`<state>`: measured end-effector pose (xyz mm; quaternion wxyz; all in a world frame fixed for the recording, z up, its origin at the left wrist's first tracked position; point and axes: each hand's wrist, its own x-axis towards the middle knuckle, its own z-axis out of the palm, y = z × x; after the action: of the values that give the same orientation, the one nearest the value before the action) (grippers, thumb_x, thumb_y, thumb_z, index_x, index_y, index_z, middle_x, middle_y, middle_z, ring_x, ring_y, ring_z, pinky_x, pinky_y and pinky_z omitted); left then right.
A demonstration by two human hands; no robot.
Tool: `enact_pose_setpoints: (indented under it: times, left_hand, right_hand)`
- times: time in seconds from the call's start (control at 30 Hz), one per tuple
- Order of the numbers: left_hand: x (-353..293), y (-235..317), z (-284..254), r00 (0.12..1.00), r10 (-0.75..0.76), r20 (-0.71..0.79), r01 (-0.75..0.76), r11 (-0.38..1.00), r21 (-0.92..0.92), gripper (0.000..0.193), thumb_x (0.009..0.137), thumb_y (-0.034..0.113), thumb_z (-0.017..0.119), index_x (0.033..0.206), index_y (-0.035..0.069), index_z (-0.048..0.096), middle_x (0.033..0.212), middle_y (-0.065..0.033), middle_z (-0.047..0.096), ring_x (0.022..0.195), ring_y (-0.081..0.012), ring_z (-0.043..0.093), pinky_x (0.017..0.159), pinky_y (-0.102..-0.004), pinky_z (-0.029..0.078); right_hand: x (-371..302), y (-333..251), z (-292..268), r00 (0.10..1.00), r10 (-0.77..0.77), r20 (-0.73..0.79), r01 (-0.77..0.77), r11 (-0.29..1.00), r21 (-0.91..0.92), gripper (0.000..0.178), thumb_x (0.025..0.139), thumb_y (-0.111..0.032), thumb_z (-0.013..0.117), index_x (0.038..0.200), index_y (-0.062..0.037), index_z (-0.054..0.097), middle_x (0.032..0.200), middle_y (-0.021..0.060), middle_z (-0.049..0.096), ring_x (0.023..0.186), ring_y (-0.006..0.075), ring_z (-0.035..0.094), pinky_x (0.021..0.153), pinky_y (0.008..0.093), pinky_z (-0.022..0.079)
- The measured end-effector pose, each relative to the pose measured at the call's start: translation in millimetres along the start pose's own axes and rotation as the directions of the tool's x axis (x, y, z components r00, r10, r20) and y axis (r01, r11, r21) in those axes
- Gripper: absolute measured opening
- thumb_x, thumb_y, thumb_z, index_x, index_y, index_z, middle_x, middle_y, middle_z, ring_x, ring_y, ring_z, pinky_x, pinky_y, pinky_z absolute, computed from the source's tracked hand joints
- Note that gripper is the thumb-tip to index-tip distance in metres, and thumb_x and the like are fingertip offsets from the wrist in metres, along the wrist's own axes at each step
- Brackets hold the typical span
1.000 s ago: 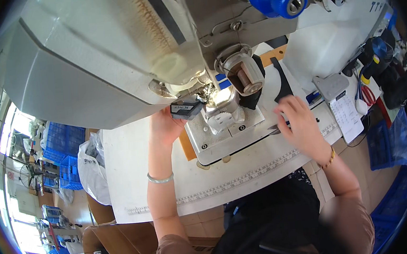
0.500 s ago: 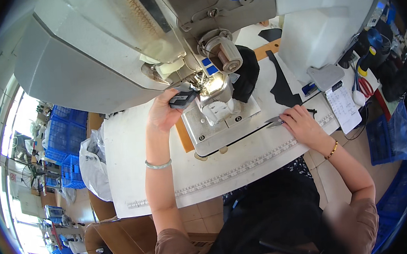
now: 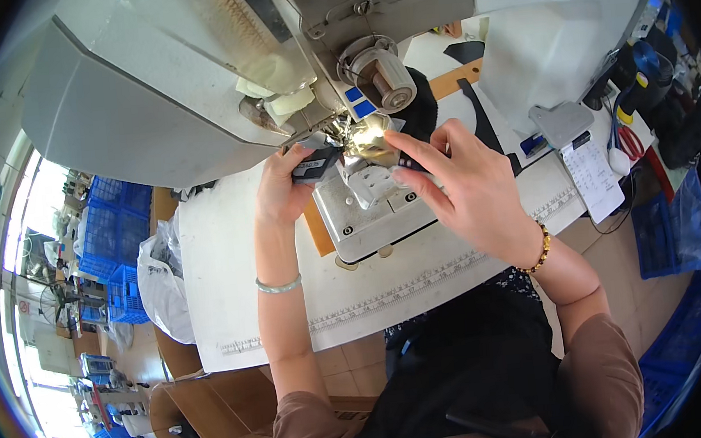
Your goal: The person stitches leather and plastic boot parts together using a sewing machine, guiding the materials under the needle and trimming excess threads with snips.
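My left hand [image 3: 280, 187] is closed on a dark piece with a pale printed label [image 3: 313, 166], its edge up against the lit needle area of a sewing machine [image 3: 168, 93]. On the other side of the machine's metal post [image 3: 369, 186], my right hand [image 3: 480, 192] has its thumb and forefinger pinched toward the needle. A dark bit [image 3: 412, 163] shows between those fingers; its kind cannot be made out. Black material [image 3: 419, 111] sits behind the post, partly covered by my right hand.
A ruler strip [image 3: 406, 293] runs along the white table's near edge. To the right are a black cut piece [image 3: 482, 118], a clipboard with paper [image 3: 590, 171] and red-handled scissors [image 3: 631, 143]. A white plastic bag [image 3: 164, 283] hangs at the left, beside blue crates [image 3: 117, 229].
My right hand has moved left and up from the table's right side, where pointed metal snips were at its fingertips, to the needle area. My left hand keeps its hold on the labelled piece.
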<state>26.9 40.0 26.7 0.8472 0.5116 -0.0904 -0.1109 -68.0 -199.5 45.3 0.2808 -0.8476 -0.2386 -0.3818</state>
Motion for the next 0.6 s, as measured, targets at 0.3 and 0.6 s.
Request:
enact_pose_setpoints:
  times: [0.3,0.6]
  left_hand:
    - [-24,9,33,0.98,0.158,-0.124,-0.135,0.976,0.171,0.013,0.079,-0.001,0.063,0.084,-0.012,0.059,0.082,-0.0146,0.063,0.069,-0.0173,0.062,0.064,-0.028,0.051]
    - [-28,11,31,0.979,0.161,-0.126,-0.135,0.971,0.197,0.015,0.081,0.002,0.062,0.087,-0.012,0.06,0.082,-0.014,0.064,0.07,-0.0167,0.063,0.063,-0.0264,0.051]
  right_hand:
    - [7,-4,5,1.0,0.02,0.024,-0.019,0.999,-0.043,0.032,0.078,-0.02,0.068,0.107,-0.0088,0.062,0.07,0.0019,0.047,0.05,0.0157,0.049,0.044,0.0284,0.038]
    - [8,-25,32,0.996,-0.084,-0.006,0.08,0.967,-0.242,0.026,0.078,-0.021,0.066,0.1,-0.0088,0.062,0.072,-0.0004,0.047,0.052,0.0119,0.047,0.045,0.0254,0.039]
